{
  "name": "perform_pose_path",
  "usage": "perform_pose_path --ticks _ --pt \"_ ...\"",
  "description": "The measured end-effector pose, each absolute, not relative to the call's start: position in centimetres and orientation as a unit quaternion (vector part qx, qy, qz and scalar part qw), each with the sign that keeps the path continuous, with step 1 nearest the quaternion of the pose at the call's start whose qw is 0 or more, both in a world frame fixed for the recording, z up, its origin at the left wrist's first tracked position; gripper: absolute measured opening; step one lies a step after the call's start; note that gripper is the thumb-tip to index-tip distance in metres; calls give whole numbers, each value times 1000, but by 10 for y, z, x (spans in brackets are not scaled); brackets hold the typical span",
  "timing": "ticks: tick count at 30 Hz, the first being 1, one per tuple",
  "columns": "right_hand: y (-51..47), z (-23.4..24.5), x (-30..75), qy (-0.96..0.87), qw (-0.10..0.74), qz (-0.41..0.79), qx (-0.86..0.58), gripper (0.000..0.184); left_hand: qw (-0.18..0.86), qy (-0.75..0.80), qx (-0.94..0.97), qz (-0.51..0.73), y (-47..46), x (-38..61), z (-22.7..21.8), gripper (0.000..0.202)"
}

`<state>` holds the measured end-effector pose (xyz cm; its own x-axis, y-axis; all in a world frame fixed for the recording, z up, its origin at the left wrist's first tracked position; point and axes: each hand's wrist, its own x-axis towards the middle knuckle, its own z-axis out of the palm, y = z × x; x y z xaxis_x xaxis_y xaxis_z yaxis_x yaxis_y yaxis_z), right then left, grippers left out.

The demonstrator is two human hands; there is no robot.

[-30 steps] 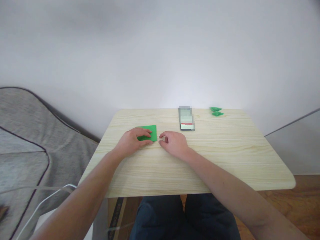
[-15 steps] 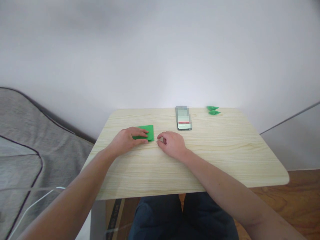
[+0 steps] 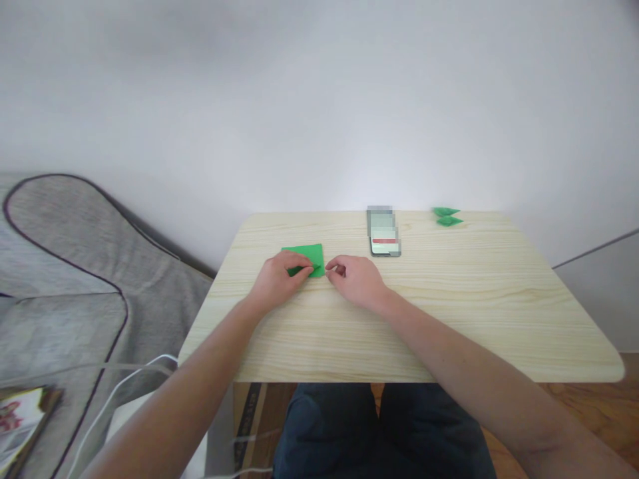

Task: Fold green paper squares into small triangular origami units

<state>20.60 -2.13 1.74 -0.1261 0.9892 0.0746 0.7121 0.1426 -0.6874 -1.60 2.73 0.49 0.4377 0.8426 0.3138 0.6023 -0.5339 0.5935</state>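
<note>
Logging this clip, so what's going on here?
Someone is handling green paper at a wood-grain table. The left hand lies over the paper, seemingly pinching it; the right hand is just beside its right edge, whether touching is unclear. A phone lies beyond the right hand, with two small green folded pieces farther right.

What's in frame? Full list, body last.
Wood-grain table: 1, pale, centre
Flat rectangular paper: 1, green, table's left half
Pointed tip: 1, dark green, over paper
Pointed folded-paper pieces: 2, green, table's far right
Rectangular phone: 1, dark, table's far side
Wall: 1, white, behind
Fabric sofa: 1, grey, left
Thin cables: count unclear, white, lower left
Printed item: 1, multicoloured, lower left
Boxy object: 1, white, lower left
Cardboard box: 1, brown, below table
Wooden floor: 1, brown, lower right
Trousered legs: 2, dark, bottom centre
Forearms: 2, bare, below hands
Left hand: 1, over paper
Right hand: 1, right of paper
</note>
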Motion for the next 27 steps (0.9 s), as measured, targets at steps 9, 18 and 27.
perform_pose_path --ticks 9,18,27 --pt "17 26 182 -463 250 634 -567 25 264 483 757 352 18 -12 4 24" --pt "13 23 183 -443 273 657 -545 13 322 470 750 336 20 -13 9 27" --pt "10 18 183 -476 293 643 -523 9 334 472 747 329 22 -14 11 28"
